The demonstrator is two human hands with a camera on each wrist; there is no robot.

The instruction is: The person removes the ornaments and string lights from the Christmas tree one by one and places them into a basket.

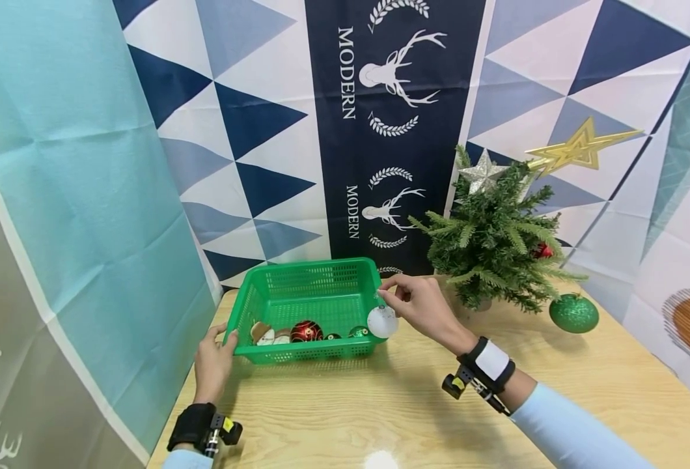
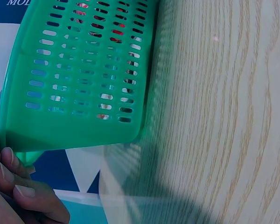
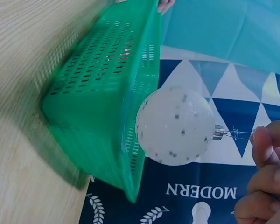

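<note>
A green plastic basket stands on the wooden table and holds a red bauble and several other ornaments. My left hand grips the basket's near left corner. My right hand pinches the thin hanging loop of a white speckled bauble, which dangles just outside the basket's right wall. The white bauble fills the middle of the right wrist view, its loop between my fingertips.
A small Christmas tree with silver and gold stars stands at the back right, a red ball in its branches. A green glitter bauble lies on the table beside it. Patterned fabric backdrops close in the left, back and right.
</note>
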